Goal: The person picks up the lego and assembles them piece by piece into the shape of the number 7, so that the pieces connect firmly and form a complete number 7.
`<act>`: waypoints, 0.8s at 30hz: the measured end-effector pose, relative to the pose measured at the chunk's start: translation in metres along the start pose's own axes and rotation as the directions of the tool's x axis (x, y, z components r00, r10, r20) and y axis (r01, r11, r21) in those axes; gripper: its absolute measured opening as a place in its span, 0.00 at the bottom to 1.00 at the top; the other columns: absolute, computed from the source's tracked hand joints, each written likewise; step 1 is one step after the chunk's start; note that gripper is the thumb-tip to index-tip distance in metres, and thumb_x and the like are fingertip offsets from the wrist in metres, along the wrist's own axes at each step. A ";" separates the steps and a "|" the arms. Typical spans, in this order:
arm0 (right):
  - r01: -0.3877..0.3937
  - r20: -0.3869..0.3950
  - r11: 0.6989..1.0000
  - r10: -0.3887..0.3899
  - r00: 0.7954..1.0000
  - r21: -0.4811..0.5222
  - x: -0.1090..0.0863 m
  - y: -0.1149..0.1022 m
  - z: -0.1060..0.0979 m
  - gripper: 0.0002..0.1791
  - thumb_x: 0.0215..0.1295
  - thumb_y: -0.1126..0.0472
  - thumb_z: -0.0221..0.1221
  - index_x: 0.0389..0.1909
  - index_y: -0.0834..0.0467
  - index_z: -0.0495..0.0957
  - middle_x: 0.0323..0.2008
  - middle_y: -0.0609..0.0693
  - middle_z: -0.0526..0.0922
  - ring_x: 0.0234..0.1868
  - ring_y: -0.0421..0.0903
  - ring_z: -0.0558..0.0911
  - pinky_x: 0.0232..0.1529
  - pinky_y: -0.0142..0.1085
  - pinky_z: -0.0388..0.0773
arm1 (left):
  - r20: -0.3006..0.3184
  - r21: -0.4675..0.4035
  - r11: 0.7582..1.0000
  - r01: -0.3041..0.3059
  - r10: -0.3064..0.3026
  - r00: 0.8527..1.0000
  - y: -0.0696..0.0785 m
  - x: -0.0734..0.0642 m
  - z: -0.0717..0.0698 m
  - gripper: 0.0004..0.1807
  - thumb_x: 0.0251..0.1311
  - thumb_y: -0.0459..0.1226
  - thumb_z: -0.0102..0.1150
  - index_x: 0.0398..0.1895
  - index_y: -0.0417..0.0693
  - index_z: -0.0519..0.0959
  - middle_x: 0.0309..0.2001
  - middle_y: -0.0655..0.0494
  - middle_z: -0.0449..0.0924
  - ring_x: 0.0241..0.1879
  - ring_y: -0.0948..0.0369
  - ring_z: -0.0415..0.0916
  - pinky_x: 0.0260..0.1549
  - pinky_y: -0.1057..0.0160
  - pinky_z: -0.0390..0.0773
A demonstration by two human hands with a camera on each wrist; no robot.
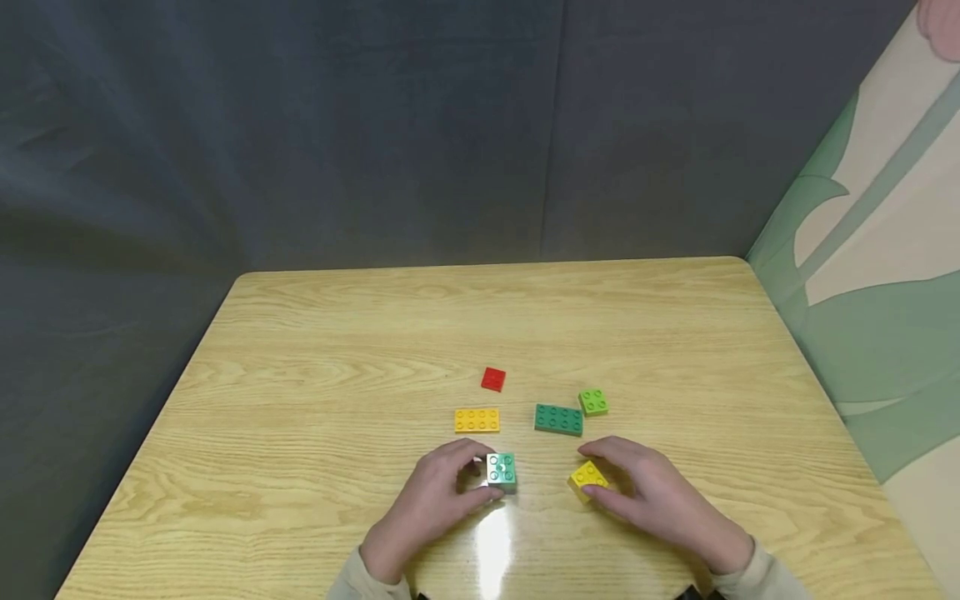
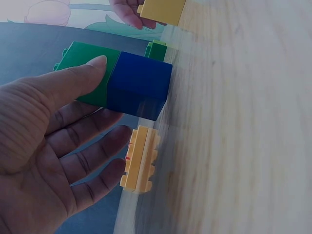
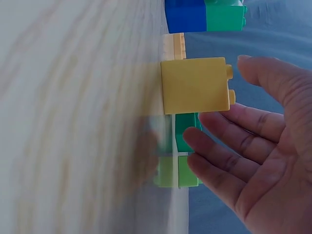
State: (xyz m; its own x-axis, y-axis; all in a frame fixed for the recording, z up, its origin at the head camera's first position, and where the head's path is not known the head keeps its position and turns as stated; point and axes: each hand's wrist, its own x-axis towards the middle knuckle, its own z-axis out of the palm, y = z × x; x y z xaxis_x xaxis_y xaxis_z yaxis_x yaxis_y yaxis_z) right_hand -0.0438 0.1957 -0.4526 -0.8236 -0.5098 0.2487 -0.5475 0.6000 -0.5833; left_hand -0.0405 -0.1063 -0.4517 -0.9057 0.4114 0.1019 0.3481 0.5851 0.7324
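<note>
My left hand [image 1: 431, 492] pinches a green brick [image 1: 501, 468] between thumb and fingers. That brick sits stacked on a blue brick [image 2: 140, 84], best seen in the left wrist view, and the pair is upright at the table surface. To the right, my right hand [image 1: 656, 492] is curved loosely around a tall yellow brick [image 3: 194, 87], which stands on the table. In the right wrist view the thumb tip is apart from the yellow brick's studs, and the other fingers are spread behind it.
Beyond the hands lie a flat orange-yellow brick [image 1: 477, 420], a long dark green brick [image 1: 558, 419], a small lime green brick [image 1: 593, 402] and a flat red piece [image 1: 492, 379]. The wooden table [image 1: 300, 350] ends at a dark curtain [image 1: 390, 142] at the back.
</note>
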 end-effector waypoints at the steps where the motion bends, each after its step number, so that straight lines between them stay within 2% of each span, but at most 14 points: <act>1: -0.005 0.005 1.000 0.005 1.000 0.000 0.000 0.000 0.000 0.21 0.56 0.58 0.70 0.50 0.59 0.80 0.48 0.45 0.83 0.50 0.41 0.81 0.50 0.43 0.80 | -0.001 -0.001 1.000 0.000 0.000 1.000 0.000 0.000 0.000 0.19 0.49 0.43 0.74 0.46 0.55 0.80 0.41 0.69 0.79 0.40 0.64 0.76 0.43 0.63 0.78; 14: -0.036 0.069 0.999 0.036 0.997 -0.002 -0.003 0.002 -0.002 0.21 0.60 0.54 0.68 0.51 0.59 0.79 0.48 0.45 0.83 0.50 0.43 0.81 0.50 0.44 0.79 | 0.001 -0.013 1.000 0.002 -0.002 1.000 0.001 0.000 0.000 0.19 0.50 0.43 0.74 0.46 0.55 0.80 0.41 0.69 0.78 0.39 0.63 0.76 0.42 0.63 0.78; 24: -0.086 0.130 0.996 0.084 0.988 0.010 -0.005 0.002 -0.004 0.26 0.55 0.53 0.71 0.54 0.57 0.78 0.51 0.44 0.82 0.53 0.45 0.80 0.53 0.47 0.77 | 0.000 -0.015 1.000 -0.004 0.004 1.000 0.000 0.000 0.000 0.19 0.50 0.43 0.74 0.46 0.55 0.80 0.40 0.69 0.78 0.39 0.63 0.77 0.42 0.63 0.79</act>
State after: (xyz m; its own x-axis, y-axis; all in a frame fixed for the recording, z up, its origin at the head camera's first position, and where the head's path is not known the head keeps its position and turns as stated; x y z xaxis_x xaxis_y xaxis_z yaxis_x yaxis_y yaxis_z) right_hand -0.0411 0.2025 -0.4518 -0.8402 -0.5337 0.0963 -0.4734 0.6350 -0.6105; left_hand -0.0402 -0.1063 -0.4516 -0.9046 0.4133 0.1046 0.3477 0.5730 0.7421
